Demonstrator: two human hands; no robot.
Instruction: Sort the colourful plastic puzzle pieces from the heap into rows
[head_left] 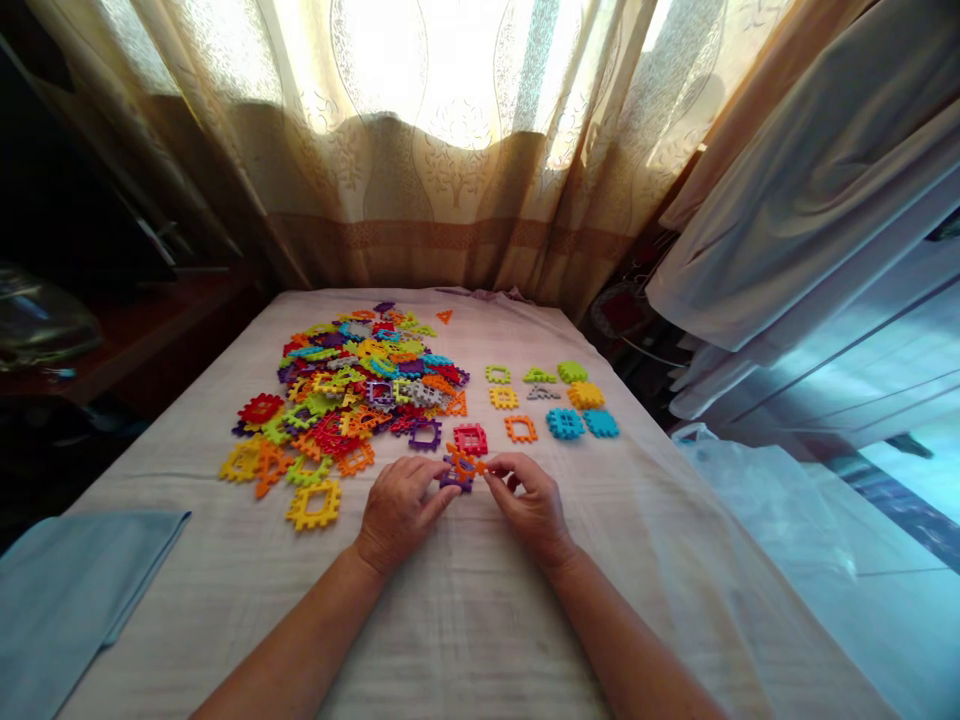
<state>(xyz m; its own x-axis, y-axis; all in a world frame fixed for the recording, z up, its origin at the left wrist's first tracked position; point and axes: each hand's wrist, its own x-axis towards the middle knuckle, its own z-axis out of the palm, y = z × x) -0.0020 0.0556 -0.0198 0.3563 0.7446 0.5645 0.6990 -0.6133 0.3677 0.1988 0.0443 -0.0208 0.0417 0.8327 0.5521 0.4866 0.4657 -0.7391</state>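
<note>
Between my two hands are a purple square building piece (455,480) and an orange notched building piece (466,462) that overlaps it. My left hand (399,508) pinches the purple piece at its left side, thumb below and fingers above. Thumb and forefinger of my right hand (531,503) close on the right tip of the orange piece. Whether the two pieces are joined I cannot tell. Just beyond them lies a red square piece (470,438), and a purple open square (425,434) rests to its left.
A big heap of coloured plastic pieces (360,375) covers the table's left and back. Sorted pieces stand at the right, among them blue squares (565,424), yellow squares (585,395) and an orange frame (520,429). A folded blue cloth (82,590) lies front left. Curtains (450,190) hang behind.
</note>
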